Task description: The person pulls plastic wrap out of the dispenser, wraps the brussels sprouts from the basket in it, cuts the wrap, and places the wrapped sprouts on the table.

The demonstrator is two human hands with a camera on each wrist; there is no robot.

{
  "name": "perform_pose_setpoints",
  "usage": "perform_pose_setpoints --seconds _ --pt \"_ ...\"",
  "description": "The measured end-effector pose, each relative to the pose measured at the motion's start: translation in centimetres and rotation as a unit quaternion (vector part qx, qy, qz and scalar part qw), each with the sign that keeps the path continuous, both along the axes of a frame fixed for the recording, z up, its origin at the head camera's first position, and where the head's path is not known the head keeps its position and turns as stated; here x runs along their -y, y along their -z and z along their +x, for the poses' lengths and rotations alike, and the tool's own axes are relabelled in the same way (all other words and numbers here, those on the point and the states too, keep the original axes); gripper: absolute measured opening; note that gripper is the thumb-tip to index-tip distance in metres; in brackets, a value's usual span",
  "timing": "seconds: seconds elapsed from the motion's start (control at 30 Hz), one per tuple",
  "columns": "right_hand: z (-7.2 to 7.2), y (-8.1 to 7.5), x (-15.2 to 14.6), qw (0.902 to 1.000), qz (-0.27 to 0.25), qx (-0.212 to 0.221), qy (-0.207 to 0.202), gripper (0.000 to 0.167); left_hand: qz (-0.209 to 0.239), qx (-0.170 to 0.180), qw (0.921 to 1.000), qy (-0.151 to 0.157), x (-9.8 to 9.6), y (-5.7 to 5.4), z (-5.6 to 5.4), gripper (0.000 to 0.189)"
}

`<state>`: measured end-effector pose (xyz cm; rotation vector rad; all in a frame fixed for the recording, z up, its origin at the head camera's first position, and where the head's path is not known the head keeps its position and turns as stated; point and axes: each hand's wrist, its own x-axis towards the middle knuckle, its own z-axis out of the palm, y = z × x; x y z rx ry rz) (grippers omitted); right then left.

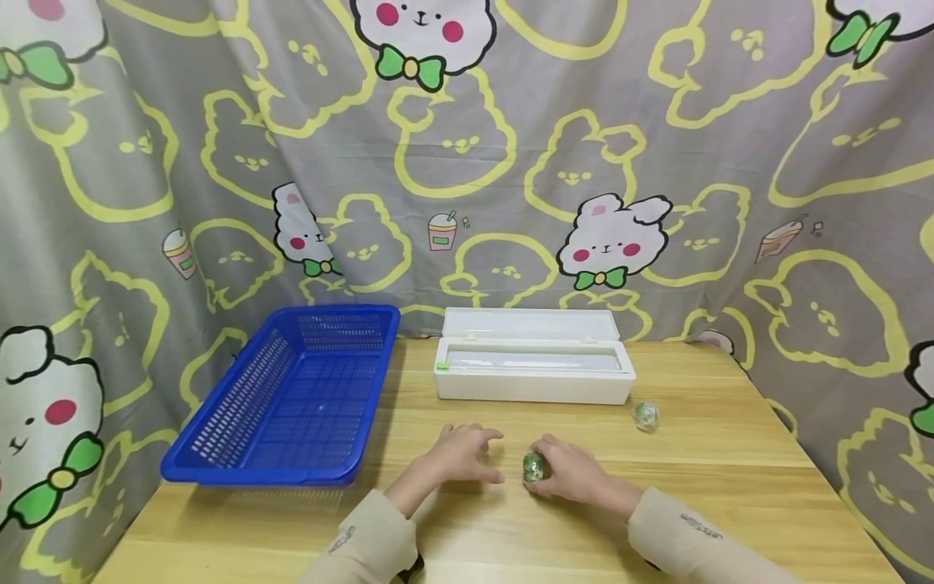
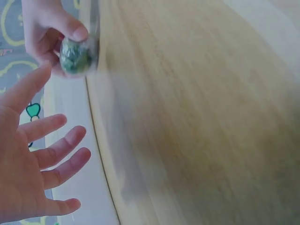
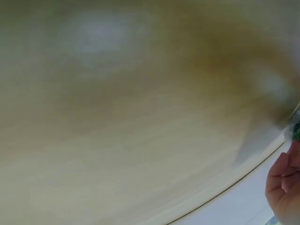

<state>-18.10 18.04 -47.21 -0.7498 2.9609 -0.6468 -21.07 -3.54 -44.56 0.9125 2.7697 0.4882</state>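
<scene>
My right hand grips a small round green ball wrapped in clear film, low over the middle of the table. In the left wrist view the wrapped ball shows mottled green under shiny wrap, pinched between thumb and fingers. My left hand holds nothing; its fingers are spread and face the ball from a short gap to the left. A second wrapped ball, pale green, lies on the table to the right. At the edge of the right wrist view, my right hand is only partly visible.
A blue plastic basket stands at the left of the wooden table. Behind my hands is a long white box with its lid raised and a clear film inside. A patterned curtain hangs around the back and sides.
</scene>
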Motion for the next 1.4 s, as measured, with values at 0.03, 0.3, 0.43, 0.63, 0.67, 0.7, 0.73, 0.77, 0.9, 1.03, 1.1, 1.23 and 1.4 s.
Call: perform_pose_setpoints --seconds 0.03,0.3,0.43,0.63,0.67,0.7,0.73,0.77,0.9,1.03,1.1,1.23,1.4 --pt "0.1 0.0 -0.3 1.0000 0.002 0.001 0.003 0.047 0.003 0.000 1.0000 0.000 0.1 0.0 0.0 0.066" --pt "0.9 -0.1 -5.1 0.9990 0.008 -0.004 0.043 0.048 0.007 0.001 1.0000 -0.003 0.6 -0.2 0.1 0.068" --pt "1.4 -0.3 -8.5 0.9971 0.015 -0.008 0.075 0.048 0.010 -0.002 0.9999 -0.009 1.0 -0.3 0.3 0.070" --pt "1.4 -0.7 -12.6 0.9925 0.035 0.014 0.116 0.048 0.007 -0.029 0.9993 -0.024 1.7 -0.7 0.6 0.070" --pt "1.2 -0.8 -13.0 0.9921 0.038 0.016 0.118 0.048 0.005 -0.037 0.9990 -0.025 1.8 -0.8 0.6 0.070" --pt "1.2 -0.8 -13.4 0.9918 0.038 0.017 0.121 0.048 0.002 -0.045 0.9987 -0.026 1.9 -0.8 0.6 0.070" --pt "1.1 -0.9 -13.7 0.9914 0.040 0.016 0.124 0.047 0.001 -0.052 0.9983 -0.026 1.9 -0.9 0.6 0.070" --pt "0.9 -0.9 -14.0 0.9910 0.040 0.015 0.127 0.047 -0.002 -0.059 0.9979 -0.026 2.0 -0.9 0.7 0.070" --pt "0.6 -1.0 -14.9 0.9899 0.035 0.015 0.136 0.050 -0.011 -0.081 0.9965 -0.021 2.3 -1.2 0.9 0.070" --pt "0.2 -1.2 -15.4 0.9865 0.024 0.042 0.156 0.050 -0.014 -0.097 0.9951 -0.007 2.6 -1.3 1.1 0.070" --pt "0.1 -1.4 -15.6 0.9848 0.026 0.053 0.163 0.050 -0.013 -0.101 0.9948 0.000 2.8 -1.2 1.1 0.070" --pt "-0.2 -1.8 -15.9 0.9828 0.040 0.064 0.168 0.056 -0.014 -0.105 0.9944 0.006 2.9 -1.3 1.1 0.071" --pt "-0.1 -2.5 -15.8 0.9815 0.046 0.074 0.170 0.074 -0.024 -0.123 0.9921 0.002 3.1 -1.8 1.4 0.072"
